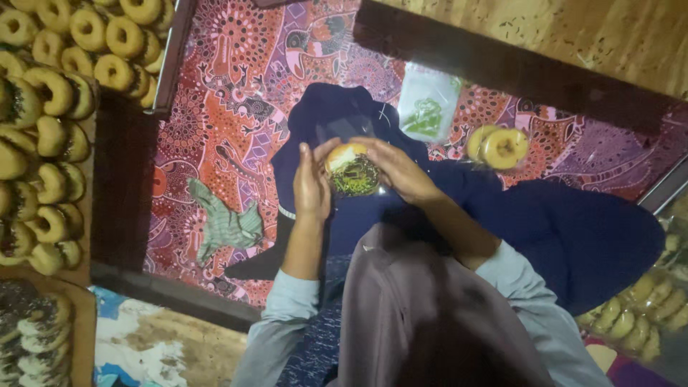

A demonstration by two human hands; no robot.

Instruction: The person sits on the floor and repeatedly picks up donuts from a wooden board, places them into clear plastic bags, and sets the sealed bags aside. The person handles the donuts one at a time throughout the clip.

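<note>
I see a doughnut (351, 169), pale on one half and dark with green sprinkles on the other, held over my lap. My left hand (311, 188) and right hand (401, 170) grasp it, fingers (378, 152) curled around its edges. Two plain doughnuts (497, 146) lie near on the patterned cloth (229, 100).

- A patterned mat (236, 107) in reds and purples covered the middle of the frame.
- Trays of plain ring doughnuts (50, 129) filled the left edge and upper left corner.
- A wooden surface (573, 32) ran across the upper right, a dark band beneath it.
- A worn blue-and-brown floor covering (165, 344) showed at lower left.
- The light was dim and warm.
</note>
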